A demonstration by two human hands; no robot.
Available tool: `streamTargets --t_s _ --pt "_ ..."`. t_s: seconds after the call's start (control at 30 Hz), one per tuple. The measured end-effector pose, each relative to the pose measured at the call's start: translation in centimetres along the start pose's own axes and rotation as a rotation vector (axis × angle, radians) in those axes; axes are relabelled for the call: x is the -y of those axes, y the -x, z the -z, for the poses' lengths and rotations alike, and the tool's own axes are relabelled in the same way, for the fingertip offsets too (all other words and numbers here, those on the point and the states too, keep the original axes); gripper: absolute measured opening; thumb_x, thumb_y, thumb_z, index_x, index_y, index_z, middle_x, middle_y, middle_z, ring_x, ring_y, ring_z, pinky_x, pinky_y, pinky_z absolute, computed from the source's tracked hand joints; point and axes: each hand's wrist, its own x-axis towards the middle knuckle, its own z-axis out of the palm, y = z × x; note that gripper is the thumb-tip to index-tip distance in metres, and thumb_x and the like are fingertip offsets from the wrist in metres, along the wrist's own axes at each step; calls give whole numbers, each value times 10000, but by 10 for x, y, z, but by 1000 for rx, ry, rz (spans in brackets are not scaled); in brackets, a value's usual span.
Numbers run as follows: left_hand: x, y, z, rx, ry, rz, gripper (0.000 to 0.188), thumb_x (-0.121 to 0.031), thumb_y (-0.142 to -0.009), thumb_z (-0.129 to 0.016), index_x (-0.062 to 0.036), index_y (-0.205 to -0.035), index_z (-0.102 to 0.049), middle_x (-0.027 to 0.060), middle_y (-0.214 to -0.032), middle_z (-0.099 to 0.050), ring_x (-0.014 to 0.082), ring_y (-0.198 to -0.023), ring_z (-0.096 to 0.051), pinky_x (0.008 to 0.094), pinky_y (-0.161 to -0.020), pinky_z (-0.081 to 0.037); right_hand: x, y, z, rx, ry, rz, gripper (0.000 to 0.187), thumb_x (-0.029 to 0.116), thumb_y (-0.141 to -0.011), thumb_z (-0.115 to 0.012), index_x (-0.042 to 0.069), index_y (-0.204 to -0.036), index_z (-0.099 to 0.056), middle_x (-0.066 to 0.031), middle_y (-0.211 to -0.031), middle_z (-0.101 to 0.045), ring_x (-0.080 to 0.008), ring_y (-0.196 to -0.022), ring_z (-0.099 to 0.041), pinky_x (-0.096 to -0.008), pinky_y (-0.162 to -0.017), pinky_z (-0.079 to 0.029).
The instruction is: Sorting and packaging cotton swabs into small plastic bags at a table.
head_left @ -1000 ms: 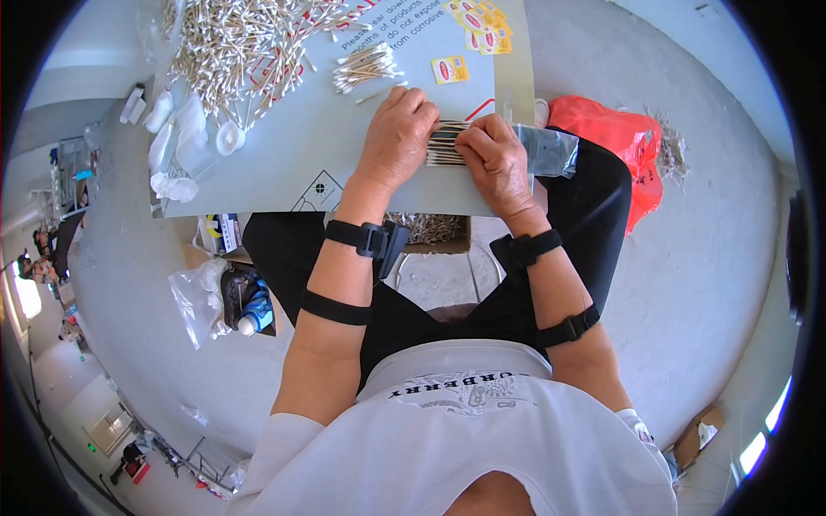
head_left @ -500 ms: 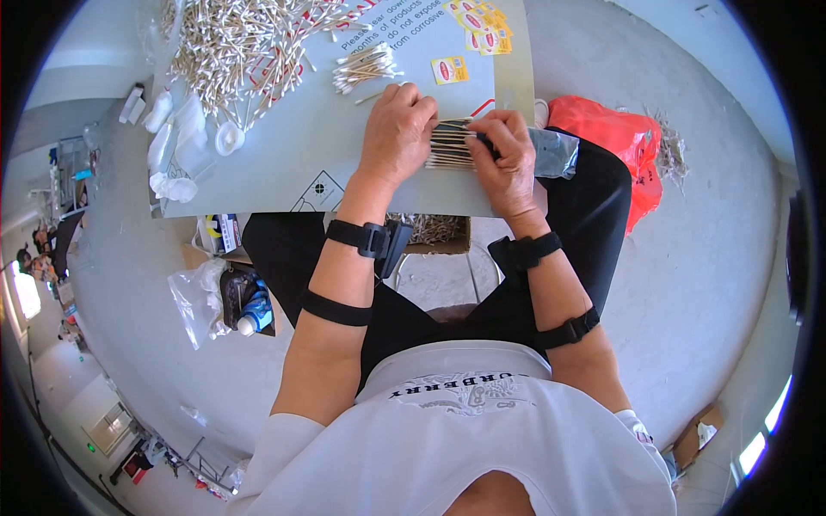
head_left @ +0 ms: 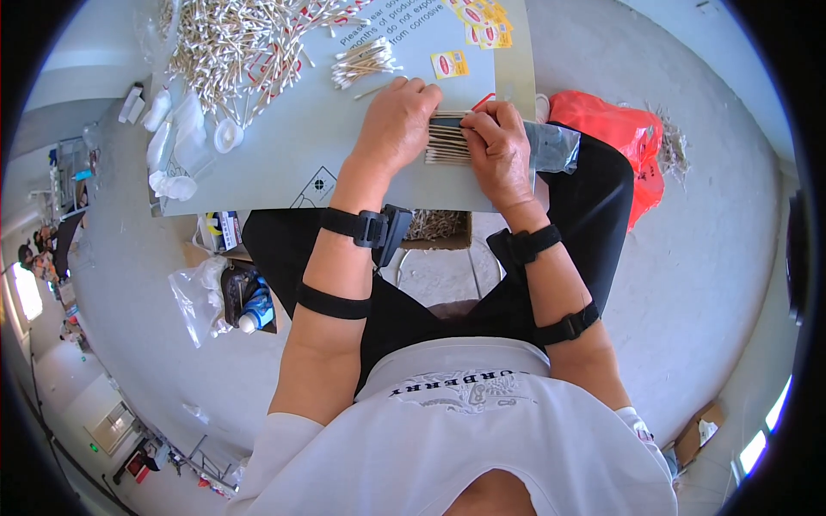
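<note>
A row of cotton swabs [head_left: 446,148] lies side by side near the table's front edge, between my two hands. My left hand [head_left: 397,119] is closed with curled fingers at their left ends, its fingertips partly hidden. At the right ends, my right hand [head_left: 499,148] pinches a swab with thumb and fingers. Beneath the row runs a dark flat strip. A shiny, see-through plastic sleeve [head_left: 555,149] sticks out past my right hand over the table's edge. Just beyond my left hand sits a small bundle of swabs [head_left: 366,62], with one loose swab beside it.
A large heap of swabs [head_left: 228,56] covers the table's far left, near a tape roll [head_left: 228,136] and white plastic bags [head_left: 191,138]. Yellow labels [head_left: 449,64] lie at the far right. A red bag [head_left: 607,138] is right of my knee; an open box [head_left: 439,228] is below the table.
Both hands have shifted slightly away from me, still at the row's ends. My right fingers have moved a little left over the swabs.
</note>
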Motion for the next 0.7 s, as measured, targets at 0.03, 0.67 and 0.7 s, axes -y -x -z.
streamTargets --t_s 0.03,0.67,0.7 --pt "0 0 0 1 1 0 143 58 -718 -591 -39 -824 -590 108 -834 -620 318 -877 -589 409 -777 -501 0 0 0 0 -8 -5 205 -30 -701 -677 52 -889 -677 -105 -925 -560 -304 -903 -573 -406 -774 -491" --pt "-18 31 -35 -479 665 267 340 -89 -926 -545 -27 -1260 -546 148 -1292 -522 297 -1236 -473 376 -1054 -372 13 5 -6 -199 -549 -295 238 83 -971 -521 -6 -1168 -621 -157 -1322 -538 -243 -1212 -527 -318 -999 -418" --pt "-25 32 -38 -546 895 332 400 -134 -975 -513 -7 -1352 -480 151 -1400 -469 277 -1325 -417 367 -1115 -310 12 7 -8 -213 -569 -310 267 108 -986 -497 -17 -1196 -606 -159 -1354 -520 -252 -1247 -500 -320 -1032 -389"
